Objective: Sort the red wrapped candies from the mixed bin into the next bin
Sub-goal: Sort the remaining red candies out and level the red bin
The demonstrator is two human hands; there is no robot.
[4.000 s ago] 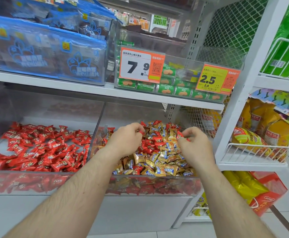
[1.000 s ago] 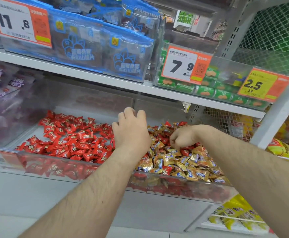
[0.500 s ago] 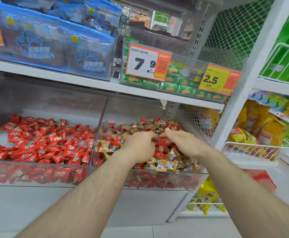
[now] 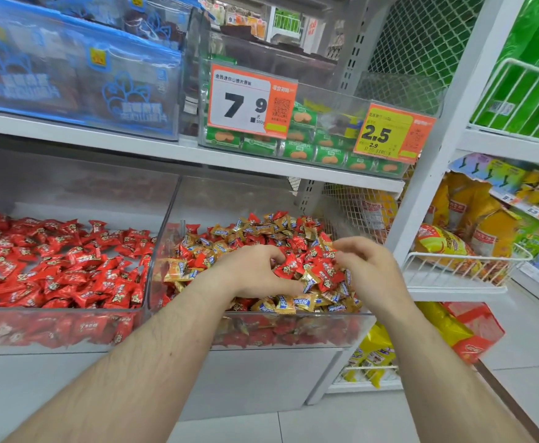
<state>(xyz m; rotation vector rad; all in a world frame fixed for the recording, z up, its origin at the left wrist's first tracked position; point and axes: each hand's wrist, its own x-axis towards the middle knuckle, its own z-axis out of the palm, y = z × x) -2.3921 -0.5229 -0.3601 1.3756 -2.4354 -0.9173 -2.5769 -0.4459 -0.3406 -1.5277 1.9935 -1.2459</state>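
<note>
Mixed bin: clear plastic bin [image 4: 293,327], right side, heaped with red and gold wrapped candies [image 4: 293,241].
Next bin: clear plastic bin [image 4: 53,334], adjoining left, red candies only.
Left hand [image 4: 255,273]: fingers curled round red candies.
Right hand [image 4: 367,270]: fingers curled into the heap; grasp indiscernible.

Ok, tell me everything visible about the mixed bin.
The mixed bin is a clear plastic trough on the lower shelf, right of the red bin, sharing a wall. It holds heaped gold and red candies. The left hand and right hand reach into the heap, fingers curled among wrappers.
</note>
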